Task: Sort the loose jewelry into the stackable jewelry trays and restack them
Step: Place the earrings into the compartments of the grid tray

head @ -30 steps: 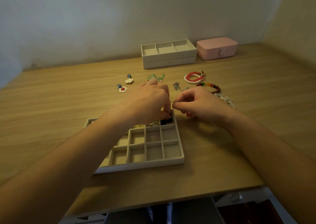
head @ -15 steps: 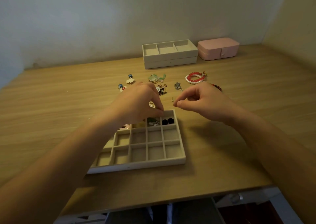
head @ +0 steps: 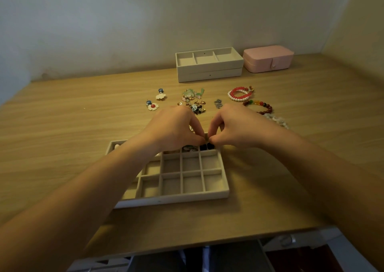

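Note:
A beige grid tray [head: 172, 197] lies in front of me on the wooden desk. Its far right compartment holds black earrings [head: 206, 146], and the one beside it holds a greenish piece [head: 189, 148]. My left hand [head: 174, 128] and my right hand [head: 234, 126] meet fingertip to fingertip just above that far right compartment. Together they pinch a small earring, which the fingers mostly hide. Loose jewelry lies beyond the hands: flower earrings [head: 153, 106], a heap of small studs [head: 197, 106], a green cluster [head: 192, 94], a silver chain [head: 218, 103] and a red and pearl bracelet [head: 240, 94].
Two stacked beige trays [head: 208, 72] stand at the back, with a pink jewelry box [head: 268, 59] to their right. A coloured bead bracelet [head: 259, 105] and a pale stone bracelet [head: 278, 121] lie behind my right wrist. The desk's front edge is close below the grid tray.
Half a second ago my hands were apart above the tray's far edge. They have since closed together and dropped toward the far right compartment.

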{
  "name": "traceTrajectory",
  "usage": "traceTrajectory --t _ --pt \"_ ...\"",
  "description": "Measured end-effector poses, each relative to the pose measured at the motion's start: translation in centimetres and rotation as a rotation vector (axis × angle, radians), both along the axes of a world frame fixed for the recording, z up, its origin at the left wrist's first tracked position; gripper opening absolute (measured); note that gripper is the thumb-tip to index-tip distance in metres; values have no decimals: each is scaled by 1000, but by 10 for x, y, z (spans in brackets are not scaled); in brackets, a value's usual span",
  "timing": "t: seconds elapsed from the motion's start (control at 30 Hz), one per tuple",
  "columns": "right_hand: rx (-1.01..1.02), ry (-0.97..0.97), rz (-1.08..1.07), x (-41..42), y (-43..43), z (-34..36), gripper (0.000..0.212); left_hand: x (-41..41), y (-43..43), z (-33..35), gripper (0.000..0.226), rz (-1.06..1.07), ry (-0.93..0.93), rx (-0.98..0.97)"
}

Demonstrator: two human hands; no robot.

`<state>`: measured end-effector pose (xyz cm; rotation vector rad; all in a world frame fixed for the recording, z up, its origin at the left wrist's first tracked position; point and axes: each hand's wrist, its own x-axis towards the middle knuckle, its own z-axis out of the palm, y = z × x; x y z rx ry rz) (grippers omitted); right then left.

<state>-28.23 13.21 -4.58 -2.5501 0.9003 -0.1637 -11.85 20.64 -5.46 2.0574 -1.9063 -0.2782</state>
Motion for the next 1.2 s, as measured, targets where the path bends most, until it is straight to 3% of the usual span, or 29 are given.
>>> traceTrajectory --t 0.43,0.73,0.83,0.97,1.07,1.2 --pt "-116 150 -18 14 6 2 8 -4 -5 -2 7 23 -51 54" --pt "5 100 7 13 3 1 16 -3 -5 -4 10 -5 -46 39" --pt "27 73 12 8 1 6 13 2 -4 0 7 -26 45 36" --pt "117 -164 -64 -3 -10 18 11 23 1 10 4 40 261 -37" --pt "176 -290 -122 0 -16 17 10 39 8 14 5 57 232 -9" --pt "262 -125 -78 4 -14 6 4 58 26 14 8 78 154 55"
